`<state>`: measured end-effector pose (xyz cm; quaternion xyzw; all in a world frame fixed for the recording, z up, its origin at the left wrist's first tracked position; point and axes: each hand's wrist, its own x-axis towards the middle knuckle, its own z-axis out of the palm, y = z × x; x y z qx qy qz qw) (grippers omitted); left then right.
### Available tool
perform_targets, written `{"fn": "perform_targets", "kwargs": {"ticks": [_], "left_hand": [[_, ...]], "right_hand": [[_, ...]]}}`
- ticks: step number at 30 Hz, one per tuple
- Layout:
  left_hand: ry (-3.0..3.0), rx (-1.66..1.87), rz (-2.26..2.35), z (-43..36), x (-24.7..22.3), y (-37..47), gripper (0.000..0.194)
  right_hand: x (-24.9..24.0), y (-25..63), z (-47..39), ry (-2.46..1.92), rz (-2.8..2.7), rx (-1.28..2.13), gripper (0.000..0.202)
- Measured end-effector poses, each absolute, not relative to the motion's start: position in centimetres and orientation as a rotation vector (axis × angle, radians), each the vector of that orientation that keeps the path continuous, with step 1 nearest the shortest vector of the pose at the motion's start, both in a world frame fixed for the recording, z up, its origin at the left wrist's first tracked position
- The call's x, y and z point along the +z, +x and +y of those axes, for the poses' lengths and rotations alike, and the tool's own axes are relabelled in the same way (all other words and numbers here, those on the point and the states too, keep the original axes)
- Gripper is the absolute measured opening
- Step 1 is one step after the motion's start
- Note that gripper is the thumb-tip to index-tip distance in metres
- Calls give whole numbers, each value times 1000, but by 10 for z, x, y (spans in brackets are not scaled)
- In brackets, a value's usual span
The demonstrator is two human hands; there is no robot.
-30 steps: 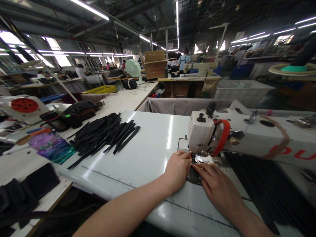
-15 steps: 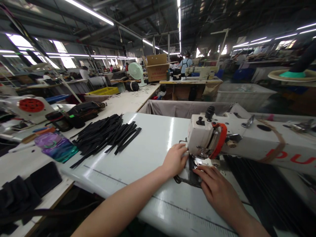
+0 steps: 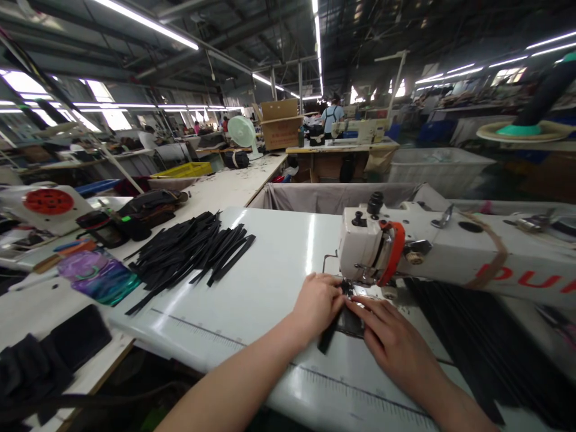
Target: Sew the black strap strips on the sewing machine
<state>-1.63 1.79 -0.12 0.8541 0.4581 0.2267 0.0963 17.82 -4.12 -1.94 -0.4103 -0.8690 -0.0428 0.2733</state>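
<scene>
Both hands meet just in front of the needle area of a white sewing machine point(image 3: 360, 243). My left hand point(image 3: 316, 303) is closed, its fingers curled on a narrow black fabric strip point(image 3: 329, 337) whose end sticks out below the hand. From the right, my right hand point(image 3: 390, 329) brings its thumb and fingertips together on the black fabric beside the presser foot. Part of the fabric lies hidden under the fingers. A dark flat piece point(image 3: 351, 321) shows between the two hands on the machine bed.
A heap of black strips point(image 3: 189, 246) lies on the white table point(image 3: 274, 252) to the left. Long black strips point(image 3: 486, 342) lie right of my right arm. Beyond are a purple-teal pouch point(image 3: 96, 273), a green fan point(image 3: 242, 132), a cardboard box point(image 3: 281, 126) and a person point(image 3: 332, 117).
My left hand has drawn slightly down and left, and a black strip end now shows beneath it. My right fingertips have shifted left, closer to the left hand. The view has turned slightly.
</scene>
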Motion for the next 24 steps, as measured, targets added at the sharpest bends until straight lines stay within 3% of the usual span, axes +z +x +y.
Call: {"fn": "perform_targets", "kwargs": {"ticks": [7, 15, 24], "left_hand": [[2622, 672, 909, 13, 1, -26, 23], [2662, 512, 854, 5, 7, -24, 21], [2531, 598, 796, 10, 1, -25, 20]], "right_hand": [[-16, 178, -41, -1037, -2333, -66, 34], [-15, 182, -48, -981, -2342, 23, 24], [-13, 177, -48, -992, -2285, 46, 23]]}}
